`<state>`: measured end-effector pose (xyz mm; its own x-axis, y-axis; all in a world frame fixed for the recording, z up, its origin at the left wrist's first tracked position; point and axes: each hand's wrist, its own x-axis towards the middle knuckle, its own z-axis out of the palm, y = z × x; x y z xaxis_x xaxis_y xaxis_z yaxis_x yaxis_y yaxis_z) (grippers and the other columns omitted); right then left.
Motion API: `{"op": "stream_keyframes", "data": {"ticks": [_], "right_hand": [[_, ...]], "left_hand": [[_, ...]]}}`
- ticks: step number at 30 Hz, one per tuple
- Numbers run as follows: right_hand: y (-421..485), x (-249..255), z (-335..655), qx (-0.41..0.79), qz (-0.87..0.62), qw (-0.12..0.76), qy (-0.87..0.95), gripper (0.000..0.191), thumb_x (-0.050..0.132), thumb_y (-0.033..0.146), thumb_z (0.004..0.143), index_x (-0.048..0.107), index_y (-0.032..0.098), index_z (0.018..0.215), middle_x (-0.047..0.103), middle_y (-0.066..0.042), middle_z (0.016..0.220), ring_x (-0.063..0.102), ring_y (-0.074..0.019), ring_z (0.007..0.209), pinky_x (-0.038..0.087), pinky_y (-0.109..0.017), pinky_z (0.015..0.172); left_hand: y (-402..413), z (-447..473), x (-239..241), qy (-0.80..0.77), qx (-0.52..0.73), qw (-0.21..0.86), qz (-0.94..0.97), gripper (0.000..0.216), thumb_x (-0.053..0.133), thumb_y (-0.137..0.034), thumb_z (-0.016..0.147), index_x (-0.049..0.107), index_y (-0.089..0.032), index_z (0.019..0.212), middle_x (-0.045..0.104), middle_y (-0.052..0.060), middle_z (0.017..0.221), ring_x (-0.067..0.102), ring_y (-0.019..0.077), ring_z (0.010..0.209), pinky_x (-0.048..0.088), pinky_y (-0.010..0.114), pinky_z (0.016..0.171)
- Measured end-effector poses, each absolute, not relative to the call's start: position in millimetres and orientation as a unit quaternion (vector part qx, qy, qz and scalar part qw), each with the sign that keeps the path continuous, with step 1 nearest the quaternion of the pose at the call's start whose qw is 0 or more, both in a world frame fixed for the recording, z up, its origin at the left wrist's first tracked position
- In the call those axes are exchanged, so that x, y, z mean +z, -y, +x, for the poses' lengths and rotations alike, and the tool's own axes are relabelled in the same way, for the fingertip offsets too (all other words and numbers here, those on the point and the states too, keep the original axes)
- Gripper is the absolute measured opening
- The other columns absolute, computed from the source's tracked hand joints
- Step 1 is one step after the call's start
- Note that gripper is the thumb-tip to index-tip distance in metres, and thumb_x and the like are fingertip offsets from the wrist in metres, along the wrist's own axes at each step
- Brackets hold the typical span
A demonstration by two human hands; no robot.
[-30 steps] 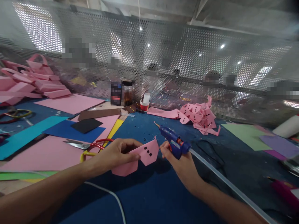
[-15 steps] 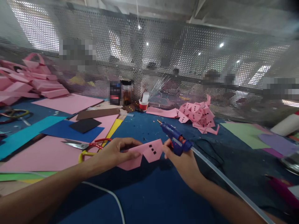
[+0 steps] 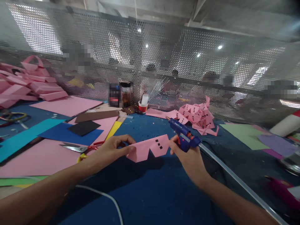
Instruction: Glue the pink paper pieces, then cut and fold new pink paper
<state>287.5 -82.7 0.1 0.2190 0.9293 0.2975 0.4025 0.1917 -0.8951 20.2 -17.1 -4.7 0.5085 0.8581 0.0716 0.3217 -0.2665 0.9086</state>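
Note:
Between my hands is a pink paper cutout (image 3: 140, 151) with a notch in its lower edge and three small black squares on its right part. My left hand (image 3: 118, 147) pinches its left end between thumb and fingers. My right hand (image 3: 187, 157) is closed around a blue hot glue gun (image 3: 184, 135), whose nozzle points up and left, away from the paper. A long clear glue stick (image 3: 234, 178) sticks out of the gun's back. The fingertips of my right hand also touch the cutout's right end.
Red-and-yellow scissors (image 3: 82, 153) lie on pink sheets at left, near blue card (image 3: 56, 135) and black card (image 3: 84, 127). Several dotted pink cutouts (image 3: 197, 114) are heaped at the back. A paper cup (image 3: 142, 107) stands before the perforated metal screen (image 3: 178, 47). A magenta glue gun (image 3: 281, 190) lies right.
The pink cutout has shifted right and is stretched out flatter between my hands, showing more of its left part. My right hand and the glue gun have moved slightly right.

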Motion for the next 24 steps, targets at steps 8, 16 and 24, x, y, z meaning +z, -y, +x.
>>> {"op": "stream_keyframes", "data": {"ticks": [8, 16, 24], "right_hand": [[98.8, -12.5, 278.9, 0.292, -0.592, 0.470, 0.586, 0.031, 0.065, 0.052, 0.086, 0.062, 0.021, 0.085, 0.061, 0.002, 0.069, 0.057, -0.0148, 0.068, 0.045, -0.027, 0.068], [107.4, -22.7, 265.8, 0.370, -0.507, 0.387, 0.676, 0.035, 0.063, 0.046, 0.089, 0.048, 0.020, 0.072, 0.042, 0.005, 0.068, 0.037, -0.0088, 0.060, 0.033, -0.022, 0.054], [108.1, -22.0, 262.8, 0.344, -0.511, 0.375, 0.693, 0.035, 0.061, 0.046, 0.089, 0.044, 0.021, 0.072, 0.043, 0.004, 0.069, 0.038, -0.0097, 0.061, 0.033, -0.022, 0.054]], "left_hand": [[9.1, 15.9, -3.0, -0.457, 0.343, 0.444, 0.690, 0.030, 0.073, -0.048, 0.080, 0.074, -0.019, 0.088, 0.070, 0.003, 0.081, 0.059, 0.0163, 0.074, 0.042, 0.024, 0.063], [8.9, 19.1, -5.0, -0.424, 0.340, 0.463, 0.700, 0.033, 0.072, -0.050, 0.081, 0.075, -0.019, 0.093, 0.074, 0.005, 0.084, 0.060, 0.0152, 0.072, 0.043, 0.023, 0.059], [11.8, 23.3, -4.4, -0.402, 0.354, 0.489, 0.689, 0.032, 0.076, -0.046, 0.079, 0.069, -0.016, 0.087, 0.071, 0.004, 0.080, 0.062, 0.0156, 0.074, 0.046, 0.026, 0.067]]}}
